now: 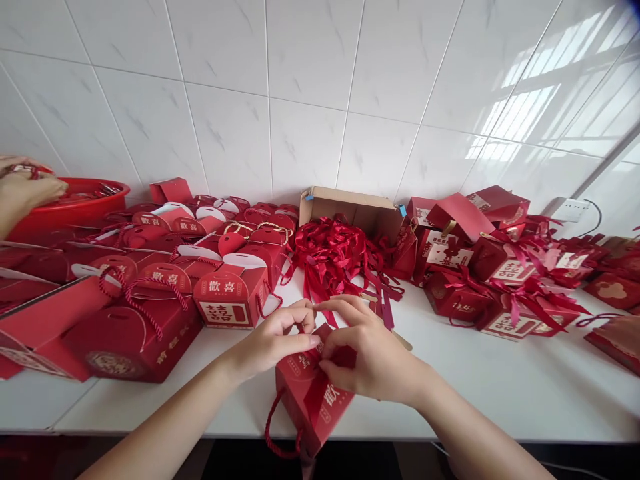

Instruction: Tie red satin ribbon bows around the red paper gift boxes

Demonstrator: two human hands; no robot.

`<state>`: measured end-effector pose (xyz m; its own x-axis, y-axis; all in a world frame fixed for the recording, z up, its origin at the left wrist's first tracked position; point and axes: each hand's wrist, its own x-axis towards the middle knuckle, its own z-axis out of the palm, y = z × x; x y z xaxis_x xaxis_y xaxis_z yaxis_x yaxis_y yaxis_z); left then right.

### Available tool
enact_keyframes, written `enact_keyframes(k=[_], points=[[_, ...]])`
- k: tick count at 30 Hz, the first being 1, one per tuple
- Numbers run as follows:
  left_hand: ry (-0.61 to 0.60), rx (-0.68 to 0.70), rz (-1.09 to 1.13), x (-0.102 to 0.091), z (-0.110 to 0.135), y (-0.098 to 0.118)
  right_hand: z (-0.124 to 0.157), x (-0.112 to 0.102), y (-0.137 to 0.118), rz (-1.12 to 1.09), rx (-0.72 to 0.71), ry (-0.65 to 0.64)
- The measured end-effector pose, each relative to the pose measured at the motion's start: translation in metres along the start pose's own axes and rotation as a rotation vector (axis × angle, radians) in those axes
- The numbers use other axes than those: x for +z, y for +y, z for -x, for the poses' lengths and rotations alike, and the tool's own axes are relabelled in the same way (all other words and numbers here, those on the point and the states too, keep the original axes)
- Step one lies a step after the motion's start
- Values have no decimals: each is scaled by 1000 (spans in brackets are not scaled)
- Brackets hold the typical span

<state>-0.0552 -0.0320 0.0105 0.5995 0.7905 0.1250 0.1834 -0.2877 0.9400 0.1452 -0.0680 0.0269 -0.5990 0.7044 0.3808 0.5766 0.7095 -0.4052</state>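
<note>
A red gift box [295,387] with white lettering and a twisted red cord handle [267,427] sits tilted at the table's front edge. Over its top, my left hand [280,340] is closed, with thumb and fingers pinching what looks like red ribbon. Close beside it, my right hand [375,353] bends its thumb and forefinger together at the box top, also on what seems to be ribbon; its palm hides part of the box. Just behind both hands lies a heap of loose red ribbons [333,253].
Many red boxes with cord handles [230,290] crowd the left side. Ribbon-tied boxes [510,267] are stacked at right. An open cardboard carton [350,198] stands against the tiled wall. At far left, another person's hands [30,190] are over a red basin [107,190].
</note>
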Motion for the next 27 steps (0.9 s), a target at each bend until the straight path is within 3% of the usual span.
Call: enact_keyframes(k=[6,11,15,19,23,27], points=[[39,4,30,0,1,-2,3,3,1,36,12,2],[84,41,151,1,13,-14,7,-13,7,-25,42,14],[315,-13,339,2,32,-32,11,-22,7,-13,66,34],[503,-149,320,4,49,-57,12,-8,2,65,-14,9],[560,-260,203,5,55,-73,15,-3,4,37,23,153],[532,-323,125,3,54,-77,29,-39,21,5,156,347]])
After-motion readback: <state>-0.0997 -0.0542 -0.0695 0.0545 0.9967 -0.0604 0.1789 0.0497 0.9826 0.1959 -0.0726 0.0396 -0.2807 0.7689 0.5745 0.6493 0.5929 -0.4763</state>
